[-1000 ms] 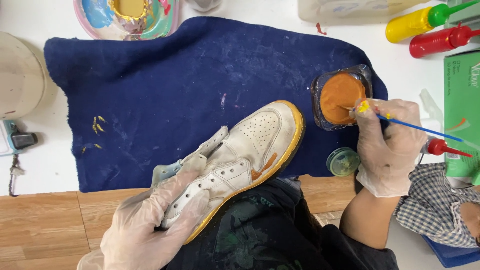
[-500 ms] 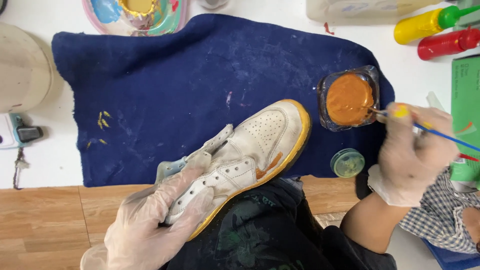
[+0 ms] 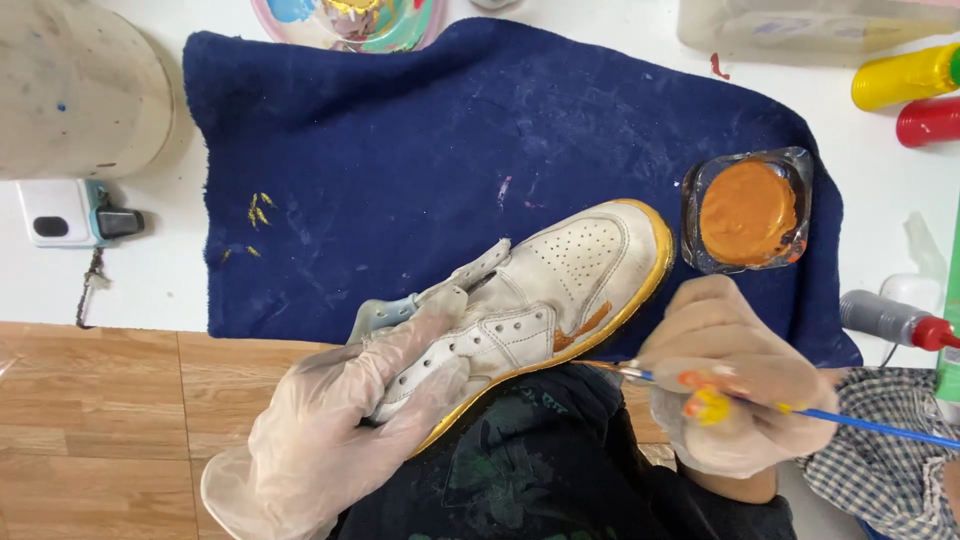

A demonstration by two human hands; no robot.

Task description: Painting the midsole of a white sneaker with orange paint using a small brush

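A white sneaker (image 3: 545, 290) with a yellow-painted sole edge lies tilted over the near edge of a dark blue towel (image 3: 400, 170). My left hand (image 3: 345, 420), in a clear glove, grips the sneaker's heel and ankle part. My right hand (image 3: 735, 385), also gloved and smeared with paint, holds a thin blue-handled paintbrush (image 3: 850, 420); the brush tip touches the sneaker's side near an orange patch. A small clear cup of orange paint (image 3: 748, 212) stands on the towel just beyond the sneaker's toe.
A paint palette (image 3: 350, 18) sits at the towel's far edge, a pale round container (image 3: 80, 90) at far left. Yellow (image 3: 905, 75) and red (image 3: 928, 120) squeeze bottles lie at the right. A red-capped tube (image 3: 895, 322) and checked cloth (image 3: 880, 460) are near right.
My right hand drew the brush back from the orange paint cup and brought its tip down to the sneaker's side. My left hand kept its hold on the sneaker.
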